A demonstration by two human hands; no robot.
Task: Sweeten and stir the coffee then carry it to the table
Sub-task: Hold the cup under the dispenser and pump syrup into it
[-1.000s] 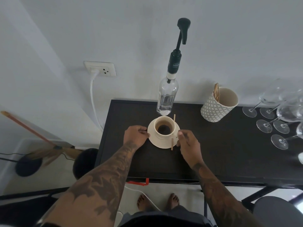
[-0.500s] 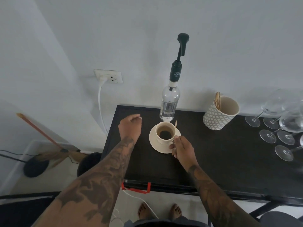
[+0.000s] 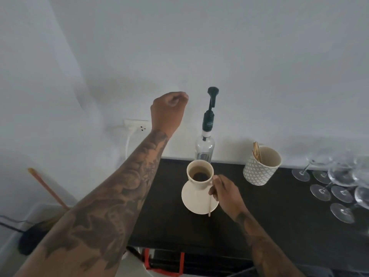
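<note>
The right hand has the cup by its handle side, fingers closed on it and on the saucer rim, with a thin wooden stirrer pinned along the saucer's right edge. Cup and saucer look raised a touch off the dark surface, though I can't say for sure from here. There's dark coffee low in the cup. The left hand is up high against the wall, well clear of everything, fingers curled in loosely and holding nothing, just left of the pump head on the clear bottle. That bottle stands upright at the back of the surface, right behind the cup. Off to the right sits a patterned holder with wooden sticks leaning inside it, and further right a cluster of wine glasses, some lying over. A wall socket with a white plug shows behind the left forearm.
</note>
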